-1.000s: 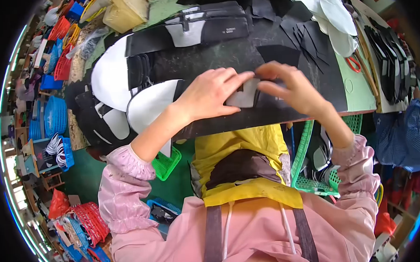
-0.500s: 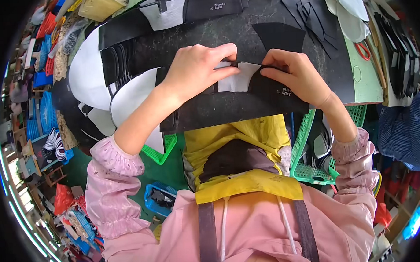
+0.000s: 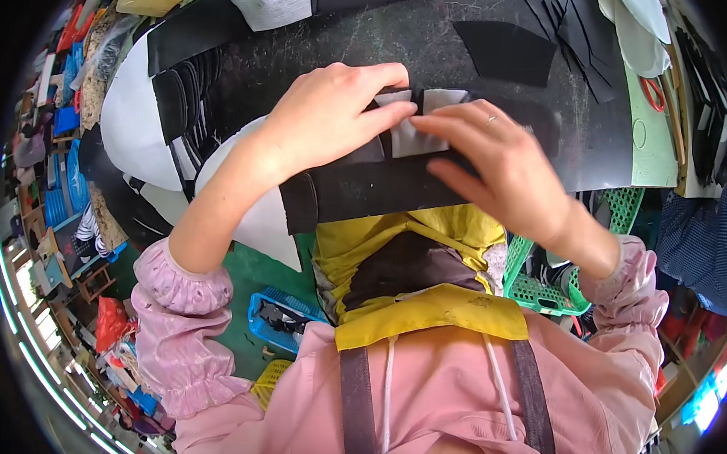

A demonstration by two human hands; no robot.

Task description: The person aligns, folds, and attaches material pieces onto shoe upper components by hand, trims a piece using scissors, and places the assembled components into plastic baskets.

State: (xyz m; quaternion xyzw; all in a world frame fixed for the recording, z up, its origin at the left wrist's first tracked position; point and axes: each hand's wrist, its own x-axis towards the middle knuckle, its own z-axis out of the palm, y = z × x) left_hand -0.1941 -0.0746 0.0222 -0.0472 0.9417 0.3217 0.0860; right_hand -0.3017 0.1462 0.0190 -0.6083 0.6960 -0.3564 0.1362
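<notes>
A black strip with a pale patch (image 3: pixel 412 142) lies in front of me at the near edge of the black work surface. My left hand (image 3: pixel 334 115) reaches over it, thumb and index finger closed on its upper edge beside a dark narrow gap. A second pale flap (image 3: pixel 443 100) shows just right of that gap. My right hand (image 3: pixel 502 160), slightly blurred, has its fingers stretched out, with the fingertips on the patch and the thumb apart below. The strip's right end is hidden under or behind this hand.
Beyond my hands lies a loose black panel (image 3: pixel 506 52), with dark cut pieces (image 3: pixel 574 43) further right. White rounded pieces (image 3: pixel 136 119) and a stack of black pieces (image 3: pixel 186 101) are at left. Red-handled scissors (image 3: pixel 652 94) rest at right. Green baskets (image 3: pixel 545 292) stand below.
My right hand has left the strip's printed right part and moved left and nearer me, its fingers opening out. The printed end no longer shows. My left hand keeps its place.
</notes>
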